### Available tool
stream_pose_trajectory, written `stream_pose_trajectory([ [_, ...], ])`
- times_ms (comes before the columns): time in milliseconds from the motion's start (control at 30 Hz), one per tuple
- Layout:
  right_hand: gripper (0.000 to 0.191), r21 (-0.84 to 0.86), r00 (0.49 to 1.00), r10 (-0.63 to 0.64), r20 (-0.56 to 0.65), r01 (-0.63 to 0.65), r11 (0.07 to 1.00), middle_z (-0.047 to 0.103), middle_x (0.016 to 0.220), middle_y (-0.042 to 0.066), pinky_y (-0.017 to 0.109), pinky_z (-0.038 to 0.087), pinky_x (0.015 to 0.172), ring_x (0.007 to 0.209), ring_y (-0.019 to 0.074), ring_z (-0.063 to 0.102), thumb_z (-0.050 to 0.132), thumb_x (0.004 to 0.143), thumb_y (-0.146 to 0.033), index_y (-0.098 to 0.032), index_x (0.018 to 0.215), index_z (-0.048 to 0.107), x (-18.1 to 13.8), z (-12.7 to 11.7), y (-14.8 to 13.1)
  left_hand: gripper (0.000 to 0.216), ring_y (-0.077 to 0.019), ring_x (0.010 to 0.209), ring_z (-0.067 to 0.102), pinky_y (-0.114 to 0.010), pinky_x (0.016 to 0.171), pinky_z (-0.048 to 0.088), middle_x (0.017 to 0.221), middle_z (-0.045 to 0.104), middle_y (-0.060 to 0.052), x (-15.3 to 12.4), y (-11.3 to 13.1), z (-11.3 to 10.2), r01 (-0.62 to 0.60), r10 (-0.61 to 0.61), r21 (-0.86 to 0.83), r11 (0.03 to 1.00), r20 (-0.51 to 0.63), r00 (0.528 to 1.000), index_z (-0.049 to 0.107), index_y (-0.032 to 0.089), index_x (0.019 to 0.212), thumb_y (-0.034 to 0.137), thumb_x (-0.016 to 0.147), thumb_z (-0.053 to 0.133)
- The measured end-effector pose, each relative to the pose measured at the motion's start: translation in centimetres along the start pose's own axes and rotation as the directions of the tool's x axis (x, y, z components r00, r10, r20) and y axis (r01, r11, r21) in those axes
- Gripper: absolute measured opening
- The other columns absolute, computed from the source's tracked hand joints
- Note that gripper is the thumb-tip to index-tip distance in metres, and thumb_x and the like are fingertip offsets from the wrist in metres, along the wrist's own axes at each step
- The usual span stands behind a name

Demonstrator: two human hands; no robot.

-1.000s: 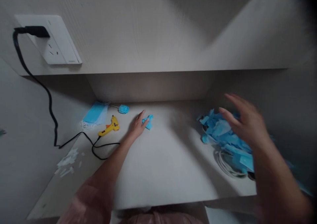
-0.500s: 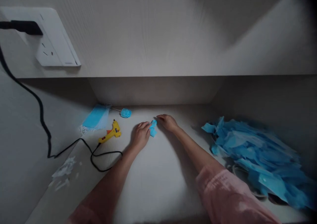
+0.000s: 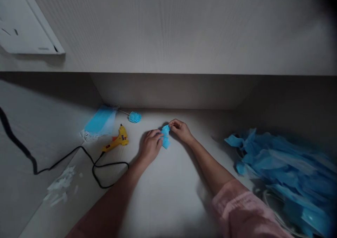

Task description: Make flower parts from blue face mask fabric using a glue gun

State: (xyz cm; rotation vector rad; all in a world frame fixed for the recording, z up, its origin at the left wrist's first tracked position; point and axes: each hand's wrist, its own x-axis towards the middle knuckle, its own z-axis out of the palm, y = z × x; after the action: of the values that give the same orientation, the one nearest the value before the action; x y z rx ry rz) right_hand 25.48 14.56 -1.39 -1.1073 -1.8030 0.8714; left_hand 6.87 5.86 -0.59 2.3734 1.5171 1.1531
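A small folded piece of blue fabric (image 3: 165, 138) is held between both hands over the white desk (image 3: 168, 192). My left hand (image 3: 150, 147) pinches its left side with curled fingers. My right hand (image 3: 180, 129) pinches its upper right edge. A yellow glue gun (image 3: 117, 141) lies just left of my left hand, with its black cord (image 3: 79, 155) running off to the left. A blue rolled rosette on a stick (image 3: 134, 117) lies behind it.
A stack of blue face masks (image 3: 100, 122) lies at the back left. A big heap of cut blue fabric pieces (image 3: 281, 171) fills the right side. White scraps (image 3: 60, 185) lie at the left front. A wall socket (image 3: 23, 31) is at top left.
My right hand has come in from the blue heap on the right and taken hold of the small blue piece beside my left hand. The camera has moved closer and right.
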Motion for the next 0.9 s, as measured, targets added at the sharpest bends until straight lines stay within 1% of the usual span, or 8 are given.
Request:
stream_pose_trajectory([
  [100, 0.022, 0.161, 0.998, -0.001, -0.06, 0.011, 0.987, 0.06, 0.072, -0.001, 0.025, 0.046, 0.067, 0.067, 0.0115, 0.057, 0.057, 0.08, -0.039, -0.018, 0.087, 0.06, 0.0, 0.4, -0.8, 0.013, -0.0202, 0.095, 0.059, -0.034, 0.086, 0.046, 0.095, 0.066, -0.007, 0.2, -0.2, -0.5, 0.095, -0.113, -0.103, 0.99, -0.189, 0.975, 0.064, 0.018, 0.091, 0.017, 0.089, 0.051],
  [200, 0.027, 0.27, 0.995, 0.013, -0.097, 0.014, 0.963, 0.057, 0.071, -0.003, 0.023, 0.045, 0.06, 0.06, 0.0094, 0.053, 0.06, 0.079, -0.04, -0.019, 0.095, 0.061, -0.1, 0.9, -1.8, 0.004, -0.02, 0.088, 0.058, -0.033, 0.081, 0.045, 0.087, 0.064, -0.005, 0.3, 0.0, -0.8, 0.118, -0.142, -0.101, 0.988, -0.28, 0.949, 0.06, 0.019, 0.084, 0.018, 0.087, 0.057],
  [233, 0.029, 0.292, 0.995, 0.019, -0.1, 0.011, 0.956, 0.057, 0.071, -0.003, 0.023, 0.044, 0.057, 0.058, 0.0089, 0.052, 0.061, 0.079, -0.04, -0.019, 0.099, 0.062, -0.3, 1.2, -2.1, 0.002, -0.0203, 0.087, 0.058, -0.033, 0.081, 0.044, 0.086, 0.064, -0.005, 0.2, 0.2, -0.9, 0.109, -0.128, -0.083, 0.991, -0.284, 0.95, 0.059, 0.019, 0.084, 0.019, 0.085, 0.061],
  [333, 0.035, 0.389, 0.994, 0.056, -0.089, -0.017, 0.921, 0.056, 0.07, -0.004, 0.022, 0.043, 0.05, 0.053, 0.008, 0.05, 0.064, 0.077, -0.042, -0.02, 0.104, 0.063, -0.7, 2.0, -3.0, 0.017, -0.0224, 0.09, 0.057, -0.036, 0.083, 0.043, 0.09, 0.065, -0.006, 0.2, 0.9, -0.8, 0.079, -0.077, -0.003, 0.997, -0.268, 0.96, 0.058, 0.019, 0.089, 0.022, 0.078, 0.071],
  [433, 0.037, 0.504, 0.994, 0.098, -0.057, -0.056, 0.862, 0.058, 0.07, -0.003, 0.021, 0.044, 0.048, 0.054, 0.0085, 0.054, 0.07, 0.074, -0.042, -0.021, 0.105, 0.065, -1.0, 2.8, -3.6, 0.029, -0.0247, 0.096, 0.056, -0.038, 0.087, 0.042, 0.097, 0.065, -0.008, 0.1, 1.0, -0.6, 0.097, -0.076, 0.067, 0.993, -0.262, 0.962, 0.058, 0.018, 0.096, 0.02, 0.073, 0.076],
  [533, 0.038, 0.526, 0.994, 0.103, -0.029, -0.072, 0.847, 0.059, 0.07, -0.003, 0.021, 0.045, 0.048, 0.057, 0.0093, 0.056, 0.072, 0.073, -0.041, -0.021, 0.104, 0.066, -1.2, 3.2, -3.9, 0.023, -0.0244, 0.095, 0.057, -0.038, 0.086, 0.042, 0.096, 0.065, -0.008, 0.1, 0.6, -0.6, 0.126, -0.095, 0.099, 0.987, -0.273, 0.957, 0.059, 0.018, 0.094, 0.015, 0.075, 0.071],
  [667, 0.038, 0.52, 0.994, 0.108, -0.033, -0.075, 0.851, 0.059, 0.069, -0.003, 0.022, 0.046, 0.051, 0.057, 0.0089, 0.055, 0.071, 0.074, -0.041, -0.021, 0.105, 0.067, -1.2, 3.2, -3.6, 0.008, -0.0217, 0.092, 0.059, -0.036, 0.085, 0.042, 0.091, 0.066, -0.006, 0.1, -0.1, -0.8, 0.117, -0.096, 0.056, 0.992, -0.28, 0.955, 0.061, 0.019, 0.087, 0.013, 0.083, 0.062],
  [900, 0.036, 0.514, 0.994, 0.086, -0.072, -0.037, 0.857, 0.059, 0.07, -0.003, 0.024, 0.045, 0.054, 0.056, 0.0085, 0.054, 0.07, 0.075, -0.039, -0.021, 0.106, 0.068, -1.0, 3.0, -3.1, 0.009, -0.0197, 0.085, 0.058, -0.033, 0.08, 0.042, 0.084, 0.066, -0.004, 0.3, -0.3, -0.8, 0.122, -0.15, -0.104, 0.987, -0.321, 0.935, 0.061, 0.019, 0.08, 0.012, 0.083, 0.058],
])
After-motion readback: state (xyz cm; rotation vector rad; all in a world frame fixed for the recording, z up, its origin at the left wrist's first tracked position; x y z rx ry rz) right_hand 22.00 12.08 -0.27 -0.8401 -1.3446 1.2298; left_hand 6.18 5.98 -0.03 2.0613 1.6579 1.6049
